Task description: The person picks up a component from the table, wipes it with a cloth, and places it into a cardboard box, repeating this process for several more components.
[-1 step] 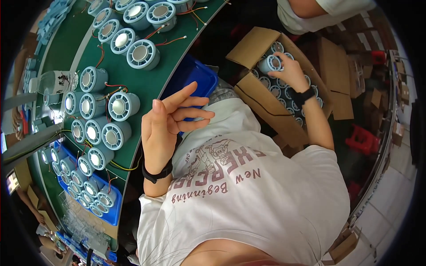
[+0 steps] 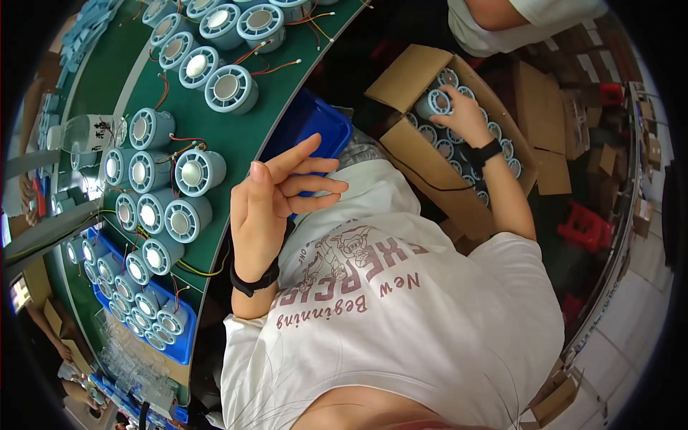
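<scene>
My right hand (image 2: 464,118) is closed around a light-blue round housing (image 2: 433,105) with a spoked ring on its face, over the open cardboard box (image 2: 416,158) at the right. Several similar housings stand packed in that box, partly hidden by the hand and arm. My left hand (image 2: 269,208) is held up in front of my body with its fingers spread, and nothing is in it. Nearest to it, on the green table (image 2: 236,140), stand light-blue housings (image 2: 188,218) with silvery round centres and thin coloured wires.
A blue bin (image 2: 326,122) sits between table and box. More housings fill a blue tray (image 2: 188,337) at the lower left, and a clear bottle (image 2: 89,134) lies near the left. A red stool (image 2: 586,226) stands at the right. Another person's arm (image 2: 494,11) shows at the top.
My right hand and the housing in it have shifted very slightly to the left over the box. My left hand has barely moved.
</scene>
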The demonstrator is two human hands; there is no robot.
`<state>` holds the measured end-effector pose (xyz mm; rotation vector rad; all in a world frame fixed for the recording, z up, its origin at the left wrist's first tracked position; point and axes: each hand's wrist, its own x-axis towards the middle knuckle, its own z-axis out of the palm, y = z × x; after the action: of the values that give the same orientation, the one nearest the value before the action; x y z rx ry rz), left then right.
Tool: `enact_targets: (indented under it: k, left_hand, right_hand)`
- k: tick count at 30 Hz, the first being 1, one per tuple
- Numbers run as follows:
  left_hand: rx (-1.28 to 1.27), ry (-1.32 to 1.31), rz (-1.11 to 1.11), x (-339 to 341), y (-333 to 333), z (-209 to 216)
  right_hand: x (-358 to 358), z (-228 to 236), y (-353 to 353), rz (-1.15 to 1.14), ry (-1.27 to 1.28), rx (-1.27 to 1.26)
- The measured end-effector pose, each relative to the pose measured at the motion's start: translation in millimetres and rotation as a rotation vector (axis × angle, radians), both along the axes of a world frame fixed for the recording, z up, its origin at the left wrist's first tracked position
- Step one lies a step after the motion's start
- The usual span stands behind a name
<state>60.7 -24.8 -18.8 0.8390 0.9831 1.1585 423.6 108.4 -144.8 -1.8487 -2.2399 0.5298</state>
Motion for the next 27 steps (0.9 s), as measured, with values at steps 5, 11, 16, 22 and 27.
enact_targets:
  k: [5, 11, 16, 22, 27]
  left_hand:
    - [-0.030, -0.008, -0.047, 5, -7, 9]
    - [0.019, -0.092, -0.167, -11, -4, 5]
    - [0.135, 0.043, -0.185, -35, -13, 12]
    - [0.329, 0.043, -0.209, -69, -22, 20]
    - [0.337, -0.050, -0.053, -86, -37, 29]
  right_hand:
    - [-18, -23, 9, -0.123, -0.056, 0.127]
    - [-95, 126, 26, 0.031, 0.215, 0.143]
    - [-259, 251, 85, 0.496, 0.407, 0.356]
    - [-443, 223, 291, 0.887, 0.056, 0.414]
    - [-507, 140, 408, 0.815, -0.386, 0.155]
